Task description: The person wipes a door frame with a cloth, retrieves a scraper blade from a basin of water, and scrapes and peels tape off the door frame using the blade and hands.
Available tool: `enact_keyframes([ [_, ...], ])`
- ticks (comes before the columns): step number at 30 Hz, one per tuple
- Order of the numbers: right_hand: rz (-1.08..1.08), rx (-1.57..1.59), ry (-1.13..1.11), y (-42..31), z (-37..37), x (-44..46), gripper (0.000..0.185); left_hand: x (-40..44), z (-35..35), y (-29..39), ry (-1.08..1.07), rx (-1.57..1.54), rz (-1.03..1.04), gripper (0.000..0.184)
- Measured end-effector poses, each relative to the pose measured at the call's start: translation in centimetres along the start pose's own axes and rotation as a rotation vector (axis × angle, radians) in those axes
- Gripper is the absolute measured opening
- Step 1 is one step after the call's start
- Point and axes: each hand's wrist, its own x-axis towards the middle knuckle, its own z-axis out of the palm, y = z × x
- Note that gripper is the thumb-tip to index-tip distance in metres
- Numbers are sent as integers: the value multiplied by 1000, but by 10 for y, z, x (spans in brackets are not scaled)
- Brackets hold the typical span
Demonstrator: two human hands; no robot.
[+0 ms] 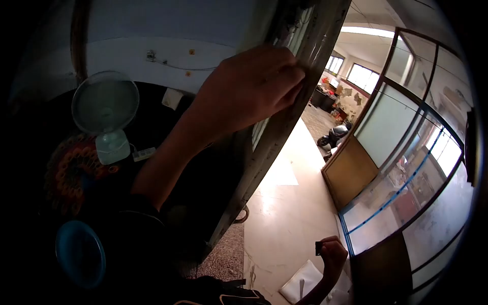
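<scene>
My left hand is raised in the upper middle, its fingers curled closed against the edge of a dark, worn door frame. What lies between those fingers, if anything, is hidden. Low on the right, my right hand is closed around a small dark object, too small to name. Beneath that hand a white item lies near the floor.
A pale table fan stands at the left, near a power strip and a blue round basin. To the right are glass-panelled partitions. A scooter stands farther back on the light floor.
</scene>
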Motion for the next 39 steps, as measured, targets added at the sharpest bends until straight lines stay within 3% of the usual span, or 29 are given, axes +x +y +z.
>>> enact_keyframes([
  [7,18,-58,58,-12,1,-12,15,4,20,-11,105,49,318,34],
  [17,28,-69,80,-10,-8,-18,13,33,25,-22,29,6,342,35],
  [20,112,53,97,-3,-10,-22,11,33,19,-28,-35,-137,264,38],
  [22,121,44,86,1,-13,-23,11,35,12,-28,-65,-428,136,42],
  [25,129,42,85,13,-18,-25,10,34,5,-25,-128,-228,213,42],
  [29,105,25,90,18,-19,-23,11,26,8,-46,-163,-255,347,32],
  [32,114,51,89,16,-19,-21,10,32,9,-43,-153,-302,314,24],
  [34,103,54,87,21,-21,-17,9,38,13,-48,-34,-291,255,18],
  [37,73,48,79,31,-24,-20,9,71,25,-63,359,-800,-248,16],
  [38,69,32,87,30,-24,-21,10,100,6,-53,416,-736,-388,16],
  [39,58,19,97,28,-22,-19,11,121,2,-59,452,-719,-357,18],
])
